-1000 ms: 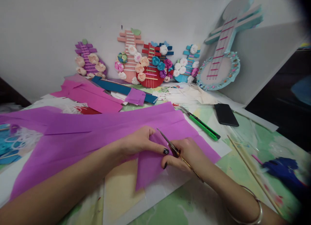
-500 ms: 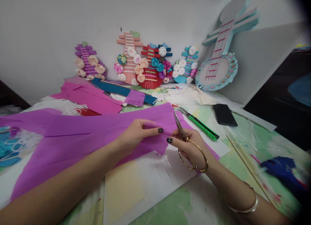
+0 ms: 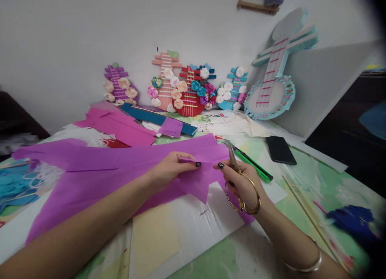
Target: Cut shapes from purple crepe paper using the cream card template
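Our left hand (image 3: pixel 170 170) is pinching the purple paper (image 3: pixel 102 170) between thumb and fingers, while our right hand (image 3: pixel 245 184) is keeping hold of the scissors (image 3: pixel 232 156), blades looking closed. Compared with a second ago, our fingertips are standing farther apart, and the scissors are pointing forward instead of across to the left. We are judging that handling is taking over from cutting for now (whether the right fingertips are also pinching paper, we cannot tell). The paper is spreading across the table (image 3: pixel 208 261), its pointed flap hanging over the white board (image 3: pixel 217 204); the green cutter (image 3: pixel 255 165) is lying near our right hand.
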{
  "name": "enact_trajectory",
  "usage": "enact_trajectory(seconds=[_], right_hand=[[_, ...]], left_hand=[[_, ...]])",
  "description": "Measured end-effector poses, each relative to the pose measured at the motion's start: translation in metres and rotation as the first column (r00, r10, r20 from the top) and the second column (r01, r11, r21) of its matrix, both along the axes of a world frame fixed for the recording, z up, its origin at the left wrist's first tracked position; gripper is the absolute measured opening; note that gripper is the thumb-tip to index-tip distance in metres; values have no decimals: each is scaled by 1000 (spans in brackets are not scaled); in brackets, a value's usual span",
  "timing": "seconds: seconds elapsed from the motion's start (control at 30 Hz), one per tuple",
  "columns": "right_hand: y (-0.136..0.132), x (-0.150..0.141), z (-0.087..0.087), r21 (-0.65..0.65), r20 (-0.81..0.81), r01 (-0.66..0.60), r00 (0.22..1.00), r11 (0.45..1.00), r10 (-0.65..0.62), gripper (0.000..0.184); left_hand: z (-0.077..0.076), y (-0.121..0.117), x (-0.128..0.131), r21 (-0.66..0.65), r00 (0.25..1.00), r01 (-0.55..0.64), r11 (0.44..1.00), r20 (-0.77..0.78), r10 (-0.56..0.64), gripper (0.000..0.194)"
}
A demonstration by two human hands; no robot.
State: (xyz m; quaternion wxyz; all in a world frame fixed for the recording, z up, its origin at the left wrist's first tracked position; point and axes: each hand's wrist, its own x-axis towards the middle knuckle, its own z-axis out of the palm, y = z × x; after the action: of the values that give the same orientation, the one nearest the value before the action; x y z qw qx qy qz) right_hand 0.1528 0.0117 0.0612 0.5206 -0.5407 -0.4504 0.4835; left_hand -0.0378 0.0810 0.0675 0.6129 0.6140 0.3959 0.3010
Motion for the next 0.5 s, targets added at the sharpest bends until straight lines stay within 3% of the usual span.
enact_trajectory(seconds=[0.1, 0.23, 0.37, 0.5], right_hand=[[3, 4, -5, 49, 83, 51, 995, 998, -55, 38], [2, 5, -9, 87, 200, 45, 978, 995, -62, 33], [-1, 2, -10, 105, 264, 39, 962, 994, -66, 29], [-2, 0, -11, 142, 353, 17, 933, 990, -67, 29]], left_hand=[[13, 33, -11, 108, 993, -96, 989, -62, 103, 14], [25, 99, -31, 168, 949, -300, 939, -47, 311, 24], [20, 153, -51, 152, 896, -401, 904, -141, 421, 29], [14, 185, -59, 178, 881, -382, 907, -227, 416, 32]])
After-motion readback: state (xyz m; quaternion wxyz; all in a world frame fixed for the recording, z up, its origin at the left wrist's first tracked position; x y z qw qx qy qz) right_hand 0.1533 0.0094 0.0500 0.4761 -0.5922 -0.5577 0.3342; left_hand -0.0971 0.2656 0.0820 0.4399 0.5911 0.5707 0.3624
